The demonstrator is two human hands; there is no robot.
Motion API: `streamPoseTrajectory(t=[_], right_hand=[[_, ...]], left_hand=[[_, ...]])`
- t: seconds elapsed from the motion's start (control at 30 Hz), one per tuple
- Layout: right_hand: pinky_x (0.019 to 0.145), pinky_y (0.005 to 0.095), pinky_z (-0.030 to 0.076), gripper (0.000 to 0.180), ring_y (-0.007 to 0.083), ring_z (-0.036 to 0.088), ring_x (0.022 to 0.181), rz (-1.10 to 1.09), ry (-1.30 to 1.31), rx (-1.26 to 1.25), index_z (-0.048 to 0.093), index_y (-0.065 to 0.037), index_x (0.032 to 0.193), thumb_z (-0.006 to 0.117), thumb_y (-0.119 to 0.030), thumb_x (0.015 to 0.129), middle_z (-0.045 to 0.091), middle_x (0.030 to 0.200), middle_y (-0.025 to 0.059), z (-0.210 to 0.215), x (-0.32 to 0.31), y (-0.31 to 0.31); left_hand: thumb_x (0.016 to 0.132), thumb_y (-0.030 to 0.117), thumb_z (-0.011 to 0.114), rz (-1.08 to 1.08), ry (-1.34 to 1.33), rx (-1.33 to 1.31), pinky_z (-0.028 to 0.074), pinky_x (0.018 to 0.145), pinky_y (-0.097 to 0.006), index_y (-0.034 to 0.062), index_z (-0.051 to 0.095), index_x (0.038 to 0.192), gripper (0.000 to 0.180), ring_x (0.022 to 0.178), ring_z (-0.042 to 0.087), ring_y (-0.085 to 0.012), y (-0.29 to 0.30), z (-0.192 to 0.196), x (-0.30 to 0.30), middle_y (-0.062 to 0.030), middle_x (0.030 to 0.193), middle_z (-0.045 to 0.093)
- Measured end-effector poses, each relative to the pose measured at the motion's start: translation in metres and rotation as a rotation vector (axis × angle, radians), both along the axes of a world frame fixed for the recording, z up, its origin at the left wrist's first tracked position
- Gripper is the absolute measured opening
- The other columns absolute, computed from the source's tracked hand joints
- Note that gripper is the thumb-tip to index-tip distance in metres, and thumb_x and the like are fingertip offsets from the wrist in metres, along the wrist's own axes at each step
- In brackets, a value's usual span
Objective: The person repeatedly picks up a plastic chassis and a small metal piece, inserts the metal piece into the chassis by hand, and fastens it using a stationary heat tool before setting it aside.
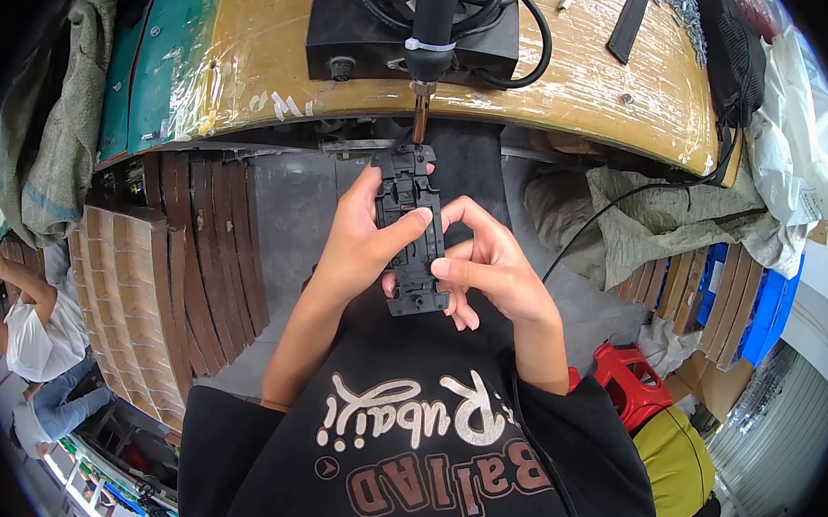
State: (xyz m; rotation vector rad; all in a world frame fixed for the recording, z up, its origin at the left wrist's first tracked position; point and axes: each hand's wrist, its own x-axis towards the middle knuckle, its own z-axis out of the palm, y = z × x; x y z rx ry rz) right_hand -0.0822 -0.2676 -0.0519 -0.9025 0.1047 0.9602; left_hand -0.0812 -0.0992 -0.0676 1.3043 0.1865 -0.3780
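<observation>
A long black plastic part point(413, 249), molded with slots and raised details, hangs between my hands in front of my chest. My left hand point(361, 238) grips it from the left side, its thumb lying across the top face and its fingers going behind. On the right edge, lower down, my right hand point(495, 268) holds it between thumb and fingers. Just past the part's far end, a blue-handled tool with a black collar and a copper-coloured metal tip point(421, 106) points down. The tip lies at or very near that end; whether they touch I cannot tell.
A film-covered workbench point(259, 50) spans the far side, carrying a black box point(364, 64) with coiled cable. Stacked wooden trays point(123, 305) stand on the left, near another person point(43, 319). A red stool point(630, 383) and sacks point(658, 215) are on the right.
</observation>
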Motion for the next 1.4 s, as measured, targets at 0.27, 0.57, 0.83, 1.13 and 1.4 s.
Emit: streamPoseTrajectory(t=[0.27,0.57,0.83,1.13,1.4], right_hand=[[0.037,0.0228,0.043,0.033,0.0118,0.048,0.035,-0.352,-0.2,-0.274,0.032,-0.007,0.098,0.057,-0.001,0.078,0.05,0.054,0.0056,-0.014,-0.028,-0.059],[0.063,0.0302,0.049,0.022,0.0184,0.054,0.08,-1.768,-0.913,-0.924,0.035,-0.001,0.099,0.049,-0.012,0.085,0.052,0.094,0.0131,-0.076,-0.009,-0.259],[0.056,0.0289,0.048,0.027,0.0169,0.055,0.056,-1.65,-0.678,-1.3,0.03,-0.002,0.093,0.053,-0.011,0.083,0.052,0.072,0.0117,-0.16,-0.008,-0.425],[0.086,0.047,0.03,0.037,0.0361,0.053,0.085,-0.803,-0.164,-2.844,0.044,-0.002,0.1,0.055,-0.028,0.077,0.058,0.084,0.0212,-0.142,-0.1,-0.431],[0.071,0.0433,0.043,0.038,0.034,0.059,0.081,-0.468,-0.18,-2.598,0.046,-0.01,0.103,0.062,-0.028,0.074,0.062,0.083,0.0168,-0.112,-0.038,-0.413]], left_hand=[[0.088,0.021,0.045,-0.007,0.138,-0.09,0.035,0.028,-0.019,0.0027,0.035,0.119,0.038,0.034,0.045,-0.0104,0.019,-0.012,-0.006,-0.0102,0.06,0.054],[0.09,0.022,0.042,0.197,0.176,0.119,0.031,0.029,-0.018,0.0039,0.045,0.108,0.026,0.037,0.04,-0.0072,0.044,-0.025,-0.003,-0.0044,0.055,0.048],[0.089,0.021,0.044,0.203,0.206,0.196,0.032,0.031,-0.019,0.0042,0.047,0.104,0.023,0.038,0.041,-0.0072,0.031,-0.038,0.0,-0.0038,0.056,0.047],[0.089,0.021,0.044,0.225,0.215,0.298,0.035,0.034,-0.019,0.0036,0.048,0.104,0.023,0.043,0.043,-0.006,0.047,-0.05,-0.004,-0.0026,0.058,0.048],[0.089,0.02,0.043,0.236,0.166,0.336,0.036,0.035,-0.018,0.0016,0.047,0.104,0.024,0.044,0.043,-0.0063,0.049,-0.05,0.003,-0.0034,0.059,0.048]])
